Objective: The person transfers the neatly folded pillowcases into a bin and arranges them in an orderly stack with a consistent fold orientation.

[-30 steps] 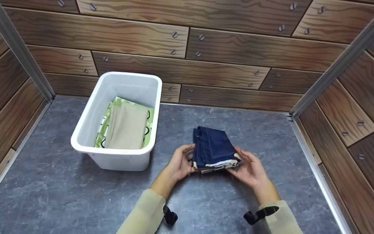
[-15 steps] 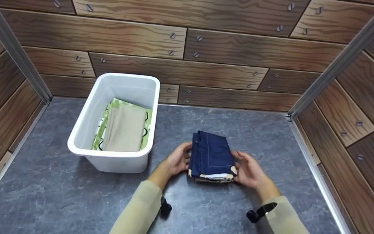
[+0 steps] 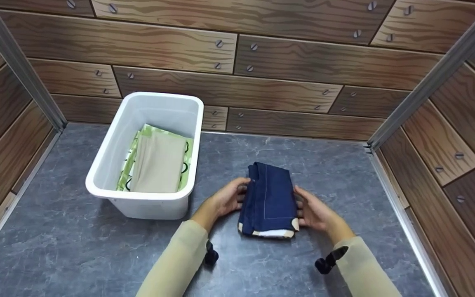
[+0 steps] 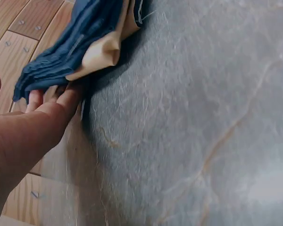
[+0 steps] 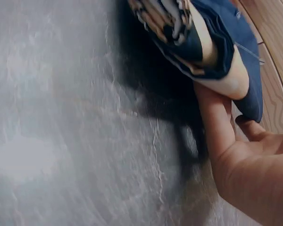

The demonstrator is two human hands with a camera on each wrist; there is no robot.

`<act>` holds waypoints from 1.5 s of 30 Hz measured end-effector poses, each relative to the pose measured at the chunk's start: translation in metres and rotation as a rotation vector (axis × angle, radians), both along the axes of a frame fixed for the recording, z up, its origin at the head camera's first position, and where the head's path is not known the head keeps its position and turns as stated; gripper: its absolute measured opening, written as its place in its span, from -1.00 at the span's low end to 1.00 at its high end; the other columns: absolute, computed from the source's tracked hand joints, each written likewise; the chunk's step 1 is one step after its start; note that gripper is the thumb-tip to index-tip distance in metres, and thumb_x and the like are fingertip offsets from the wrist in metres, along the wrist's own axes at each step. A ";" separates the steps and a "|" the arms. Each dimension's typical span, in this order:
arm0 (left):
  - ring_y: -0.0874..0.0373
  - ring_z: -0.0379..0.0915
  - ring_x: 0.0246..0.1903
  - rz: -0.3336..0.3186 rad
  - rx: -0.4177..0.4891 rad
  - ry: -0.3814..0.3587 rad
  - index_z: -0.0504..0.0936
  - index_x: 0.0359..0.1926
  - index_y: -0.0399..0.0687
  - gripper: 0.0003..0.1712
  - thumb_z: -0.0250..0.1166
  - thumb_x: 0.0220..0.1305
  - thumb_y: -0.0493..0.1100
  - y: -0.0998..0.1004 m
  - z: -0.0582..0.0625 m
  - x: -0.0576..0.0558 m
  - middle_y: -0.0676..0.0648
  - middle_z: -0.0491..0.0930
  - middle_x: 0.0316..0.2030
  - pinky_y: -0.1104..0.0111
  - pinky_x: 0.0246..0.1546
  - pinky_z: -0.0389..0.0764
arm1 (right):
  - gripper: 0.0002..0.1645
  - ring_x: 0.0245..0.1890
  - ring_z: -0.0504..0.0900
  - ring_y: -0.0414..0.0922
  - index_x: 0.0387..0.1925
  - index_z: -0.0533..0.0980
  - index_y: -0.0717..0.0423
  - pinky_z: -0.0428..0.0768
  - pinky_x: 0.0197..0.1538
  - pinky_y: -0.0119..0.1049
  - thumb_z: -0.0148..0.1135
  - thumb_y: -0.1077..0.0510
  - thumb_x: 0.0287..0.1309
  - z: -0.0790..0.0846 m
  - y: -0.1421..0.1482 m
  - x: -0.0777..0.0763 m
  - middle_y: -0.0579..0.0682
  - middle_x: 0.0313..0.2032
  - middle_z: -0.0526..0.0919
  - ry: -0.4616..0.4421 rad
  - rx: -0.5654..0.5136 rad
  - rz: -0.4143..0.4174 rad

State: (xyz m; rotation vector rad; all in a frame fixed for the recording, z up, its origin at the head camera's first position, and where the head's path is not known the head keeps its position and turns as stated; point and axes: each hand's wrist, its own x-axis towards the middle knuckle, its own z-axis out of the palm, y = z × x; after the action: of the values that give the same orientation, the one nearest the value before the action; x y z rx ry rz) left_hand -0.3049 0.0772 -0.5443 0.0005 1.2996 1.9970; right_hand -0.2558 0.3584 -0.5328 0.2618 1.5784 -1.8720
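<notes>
Folded navy cloth (image 3: 269, 199) is lying mid-table (image 3: 344, 173), left hand (image 3: 225, 200) and right hand (image 3: 316, 212) pressing its sides with relaxed fingers; white bin (image 3: 109, 165) is sitting toward the far-left corner.

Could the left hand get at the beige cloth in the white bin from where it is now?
Probably yes. The left hand rests on the folded navy cloth; the white bin stands just to its left, open-topped, with the beige cloth lying uppermost, uncovered.
</notes>
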 end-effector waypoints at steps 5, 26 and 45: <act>0.06 0.49 -0.02 -0.029 0.028 0.000 0.39 0.13 -0.03 -0.52 0.04 0.35 0.14 -0.002 0.002 -0.003 -0.05 0.49 0.13 0.17 -0.04 0.58 | -0.08 0.15 0.55 0.06 0.57 -0.24 -0.01 0.56 0.19 -0.02 -0.22 -0.35 0.47 0.001 0.000 -0.004 0.25 0.38 0.31 0.047 0.017 -0.003; -0.16 0.49 0.11 0.008 -0.090 0.150 -0.10 0.56 0.41 0.03 0.24 0.29 -0.33 -0.010 0.002 -0.011 -0.22 0.24 0.39 -0.06 -0.04 0.63 | -0.14 0.04 0.62 0.04 0.55 -0.13 -0.16 0.63 0.06 0.02 0.06 0.09 0.40 -0.001 -0.003 -0.006 0.08 0.09 0.55 0.100 0.007 -0.079; -0.09 0.39 0.23 -0.110 -0.060 0.148 0.34 0.45 0.18 -0.32 -0.17 0.48 0.33 -0.017 -0.004 -0.010 -0.10 0.17 0.44 -0.02 0.01 0.61 | -0.17 0.14 0.59 0.06 0.58 -0.09 -0.28 0.62 0.10 0.06 0.01 0.11 0.44 -0.005 -0.005 -0.008 0.13 0.24 0.48 0.107 0.009 -0.028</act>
State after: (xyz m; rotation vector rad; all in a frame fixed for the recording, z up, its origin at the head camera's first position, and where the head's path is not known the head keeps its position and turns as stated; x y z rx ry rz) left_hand -0.3147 0.0602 -0.5486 0.1909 1.4214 1.8937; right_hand -0.2637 0.3533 -0.5375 0.1914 1.6627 -1.9286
